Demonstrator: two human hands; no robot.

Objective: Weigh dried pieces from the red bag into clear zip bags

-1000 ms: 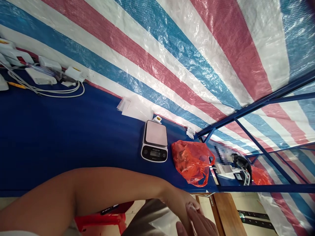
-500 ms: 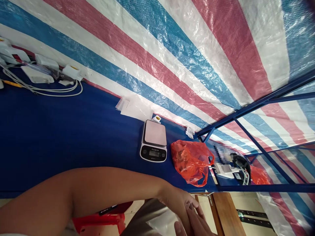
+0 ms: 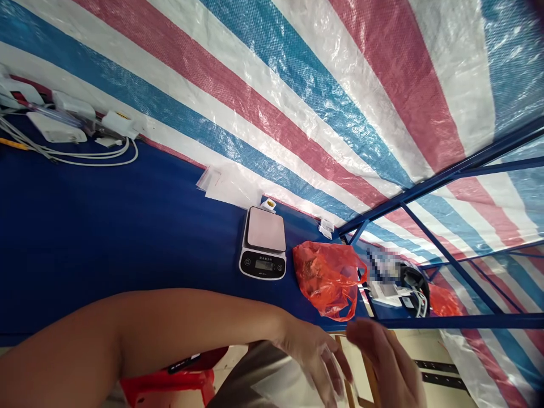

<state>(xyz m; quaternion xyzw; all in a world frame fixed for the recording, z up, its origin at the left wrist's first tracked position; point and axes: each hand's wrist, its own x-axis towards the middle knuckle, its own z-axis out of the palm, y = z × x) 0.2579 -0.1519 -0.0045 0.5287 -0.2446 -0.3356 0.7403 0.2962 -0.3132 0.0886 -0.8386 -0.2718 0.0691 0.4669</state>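
Note:
My left forearm crosses the bottom of the view, and my left hand (image 3: 312,354) hangs below the front edge of the blue table (image 3: 106,226). Its fingers pinch a small clear plastic bag (image 3: 340,377) that is hard to make out. My right hand (image 3: 389,362) is just to the right of it, blurred, fingers apart, holding nothing. Both hands are over my lap, near an orange plastic bag (image 3: 329,277) lying on the table.
A small digital scale (image 3: 262,250) stands beside the orange bag, with a stack of clear bags (image 3: 225,184) behind it. White chargers and cables (image 3: 76,136) lie at the far left. A striped tarp (image 3: 297,85) forms the back wall. A blue metal frame (image 3: 446,322) and a red stool (image 3: 170,382) are nearby.
My right hand has lifted away from my left hand and moved up and to the right. The view has shifted slightly, so things on the table sit a little further left.

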